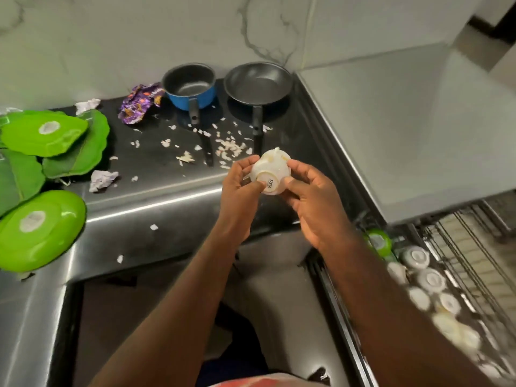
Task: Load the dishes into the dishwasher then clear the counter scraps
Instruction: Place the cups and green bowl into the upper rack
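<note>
While both hands (240,182) (310,202) grip a cup (269,174) — cups (430,280) fill the rack (474,247).

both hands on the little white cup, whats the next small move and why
Probably carry the white cup, gripped by the left hand and right hand, right and down to the dishwasher rack: other white cups already sit there base up, so it likely joins them.
</note>
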